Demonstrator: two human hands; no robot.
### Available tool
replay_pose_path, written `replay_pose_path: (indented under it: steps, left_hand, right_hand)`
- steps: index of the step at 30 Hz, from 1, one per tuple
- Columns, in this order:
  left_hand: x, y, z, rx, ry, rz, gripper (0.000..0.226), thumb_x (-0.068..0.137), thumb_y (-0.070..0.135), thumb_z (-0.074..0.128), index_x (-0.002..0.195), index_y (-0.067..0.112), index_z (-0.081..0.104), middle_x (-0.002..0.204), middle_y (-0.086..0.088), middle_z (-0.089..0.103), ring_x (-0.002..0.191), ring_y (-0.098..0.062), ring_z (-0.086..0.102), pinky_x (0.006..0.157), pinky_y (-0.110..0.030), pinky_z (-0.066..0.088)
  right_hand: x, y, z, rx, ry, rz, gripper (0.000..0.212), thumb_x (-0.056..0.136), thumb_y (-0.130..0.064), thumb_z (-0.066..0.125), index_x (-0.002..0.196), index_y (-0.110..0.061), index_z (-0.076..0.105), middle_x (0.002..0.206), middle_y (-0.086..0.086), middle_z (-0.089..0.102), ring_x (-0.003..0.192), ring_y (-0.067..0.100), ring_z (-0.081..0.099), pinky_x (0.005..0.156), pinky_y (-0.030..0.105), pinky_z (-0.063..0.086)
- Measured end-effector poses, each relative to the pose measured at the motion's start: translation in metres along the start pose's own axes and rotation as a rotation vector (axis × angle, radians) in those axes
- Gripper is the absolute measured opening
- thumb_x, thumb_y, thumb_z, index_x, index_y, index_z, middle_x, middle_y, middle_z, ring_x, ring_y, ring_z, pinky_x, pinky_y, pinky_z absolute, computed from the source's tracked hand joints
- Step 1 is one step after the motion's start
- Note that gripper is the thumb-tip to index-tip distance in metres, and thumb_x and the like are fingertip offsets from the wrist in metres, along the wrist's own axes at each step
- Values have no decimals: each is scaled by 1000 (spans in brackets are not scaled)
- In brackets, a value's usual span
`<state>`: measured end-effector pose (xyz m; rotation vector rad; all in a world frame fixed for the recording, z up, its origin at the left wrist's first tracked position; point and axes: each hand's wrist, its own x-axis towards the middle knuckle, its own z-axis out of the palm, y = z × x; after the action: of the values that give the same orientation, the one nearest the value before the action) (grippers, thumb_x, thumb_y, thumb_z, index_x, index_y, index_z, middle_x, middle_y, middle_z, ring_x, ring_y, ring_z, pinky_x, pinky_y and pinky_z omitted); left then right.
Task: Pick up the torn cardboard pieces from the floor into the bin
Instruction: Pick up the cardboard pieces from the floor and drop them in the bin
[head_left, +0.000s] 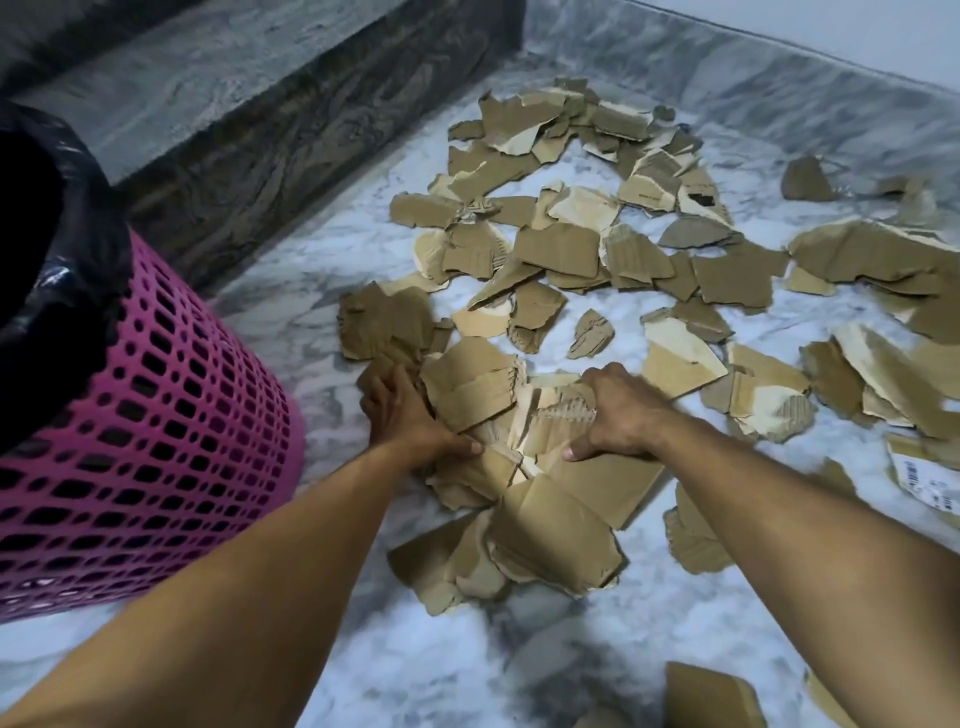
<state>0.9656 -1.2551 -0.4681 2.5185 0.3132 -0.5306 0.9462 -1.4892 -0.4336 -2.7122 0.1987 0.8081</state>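
At frame centre, the left hand (402, 415) and right hand (618, 410) clasp a heap of cardboard pieces (493, 395); squeezing inward should keep it together toward the pink bin (171, 415) at left.

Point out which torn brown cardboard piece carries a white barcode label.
The torn cardboard piece with the white barcode label lies at the right edge of the marble floor; other pieces show only plain brown or faint print.
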Motion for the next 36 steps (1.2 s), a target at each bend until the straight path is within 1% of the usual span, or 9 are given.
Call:
replay_pose_path:
  steps: [3, 8, 13, 16, 19, 23, 25, 31, 36]
  left_hand:
    - [2, 4, -2, 38, -68, -33, 164, 35, 46, 95, 149, 19, -20, 157, -16, -9, 146, -35, 3, 119, -45, 19]
    - [0, 16, -9, 281, -38, -91, 143, 28, 63, 88, 141, 15, 15, 133, -11, 24, 126, -31, 26, 105, -46, 30]
    - [1, 18, -3, 72, -87, -33, 138, 33, 51, 93, 143, 20, 15, 134, -9, 19, 131, -32, 20, 109, -47, 33]
    - [2, 23, 3, -161, -111, -60, 146, 35, 46, 94, 147, 23, 5, 145, -10, 17, 140, -32, 19, 115, -44, 30]
    - [2, 27, 9, -133, -117, -83, 138, 42, 40, 94, 148, 17, 10, 148, -14, 24, 140, -31, 23, 115, -42, 29]
    - [1, 23, 6, -153, -139, -132, 108, 27, 50, 91, 119, 16, 47, 119, -8, 56, 109, -28, 53, 95, -39, 49]
    - [2, 19, 4, -231, -153, -84, 88, 33, 39, 94, 108, 13, 57, 107, -5, 65, 96, -24, 61, 87, -38, 54]
    - [-11, 15, -4, -372, -201, -81, 80, 38, 21, 93, 108, 16, 55, 106, -5, 64, 99, -25, 61, 88, -41, 55]
    - [-18, 18, -30, -435, -153, -84, 72, 44, 9, 92, 105, 16, 53, 105, -7, 65, 98, -26, 62, 87, -43, 56]
  right_hand:
    - [-1, 5, 2, 106, -52, 43, 97, 53, -44, 91, 131, -21, 39, 122, 3, 57, 112, 28, 55, 97, 43, 45]
    - [0, 7, 5, 74, -82, 68, 85, 49, -50, 90, 118, -21, 49, 113, 1, 63, 106, 25, 57, 94, 40, 46]
    - [0, 1, 5, 59, -28, 52, 77, 51, -52, 90, 114, -20, 58, 115, 3, 64, 107, 27, 57, 90, 36, 46]
    - [-2, -4, 7, 7, 15, 30, 80, 55, -51, 89, 120, -16, 57, 128, 7, 51, 117, 29, 51, 91, 32, 42]
    - [-2, -5, 9, 17, 9, 19, 79, 58, -48, 88, 120, -13, 55, 133, 7, 42, 118, 27, 49, 89, 30, 42]
    - [-4, -5, 8, 69, -2, 7, 91, 61, -44, 88, 135, -13, 47, 142, 4, 36, 126, 27, 45, 99, 33, 41]
    - [-4, -4, 7, 144, -31, 11, 98, 60, -39, 90, 141, -12, 41, 145, 4, 41, 129, 27, 46, 103, 34, 42]
    - [-11, -1, -2, 276, -132, 43, 107, 63, -32, 90, 149, -12, 30, 148, 7, 45, 134, 28, 44, 103, 32, 40]
    - [-23, 11, -27, 286, -149, 95, 91, 52, -39, 94, 128, -13, 51, 125, 2, 60, 117, 26, 57, 99, 39, 48]
